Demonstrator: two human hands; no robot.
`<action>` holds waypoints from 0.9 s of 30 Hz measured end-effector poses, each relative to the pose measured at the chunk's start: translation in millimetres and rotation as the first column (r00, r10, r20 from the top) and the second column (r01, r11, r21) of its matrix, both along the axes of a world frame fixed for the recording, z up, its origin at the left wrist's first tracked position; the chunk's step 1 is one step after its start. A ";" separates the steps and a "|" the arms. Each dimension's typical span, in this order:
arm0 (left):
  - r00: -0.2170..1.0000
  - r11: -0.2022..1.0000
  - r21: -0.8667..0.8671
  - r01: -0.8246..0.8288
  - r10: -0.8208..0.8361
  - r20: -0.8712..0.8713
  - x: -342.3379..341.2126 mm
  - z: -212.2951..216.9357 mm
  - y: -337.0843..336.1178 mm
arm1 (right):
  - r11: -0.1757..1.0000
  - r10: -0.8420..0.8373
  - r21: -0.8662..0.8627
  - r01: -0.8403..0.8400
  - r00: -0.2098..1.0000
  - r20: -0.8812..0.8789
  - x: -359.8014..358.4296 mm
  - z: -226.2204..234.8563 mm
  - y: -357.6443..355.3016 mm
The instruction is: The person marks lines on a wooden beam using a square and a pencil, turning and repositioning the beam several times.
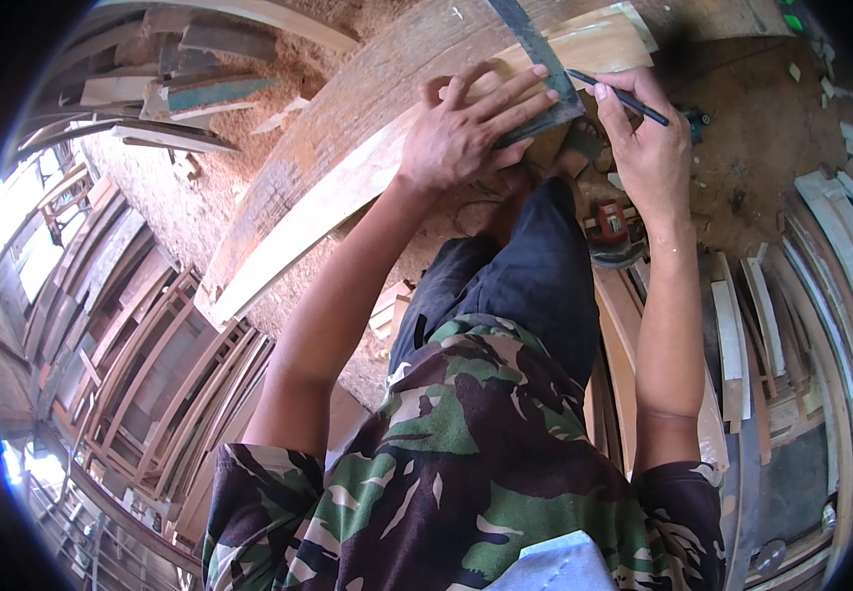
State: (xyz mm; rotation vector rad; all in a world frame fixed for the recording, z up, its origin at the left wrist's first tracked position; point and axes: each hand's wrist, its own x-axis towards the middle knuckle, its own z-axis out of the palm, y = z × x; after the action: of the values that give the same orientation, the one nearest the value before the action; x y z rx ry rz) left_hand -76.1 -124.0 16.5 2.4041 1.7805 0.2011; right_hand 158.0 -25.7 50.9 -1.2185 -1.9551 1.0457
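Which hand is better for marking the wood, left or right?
Probably the right hand: it holds the black pen, its tip near the dark L-shaped ruler. The left hand lies across the ruler and wood.

Loose sawdust [293, 64] far left, a teal-painted offcut [214, 94] among wood scraps [227, 41], stacked timber [200, 404] along the left, a red-and-black object [611, 222] right of centre, brown floor [751, 148] far right, pale planks [848, 251] at right.

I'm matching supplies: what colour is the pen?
The pen is black; head view shows it.
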 end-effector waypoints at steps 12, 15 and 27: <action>0.999 1.000 -0.025 -0.013 0.012 -0.038 0.1 -4.6 -0.4 | 0.974 0.103 0.153 -0.166 0.929 0.355 20.2 19.5 8.7; 0.996 1.000 -0.018 -0.007 0.006 -0.089 3.1 0.7 2.1 | 0.998 -0.008 0.064 -0.009 0.967 0.256 33.3 19.6 2.3; 0.996 0.998 -0.051 -0.044 0.040 -0.082 7.0 1.8 4.4 | 0.990 -0.144 0.002 0.144 0.988 0.057 34.6 5.1 -10.0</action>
State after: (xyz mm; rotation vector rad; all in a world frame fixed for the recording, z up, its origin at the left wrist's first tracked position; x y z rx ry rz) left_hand -69.0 -119.5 18.3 2.3723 1.8469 0.0619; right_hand 192.7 -35.7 56.0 -1.3825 -1.8775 0.9494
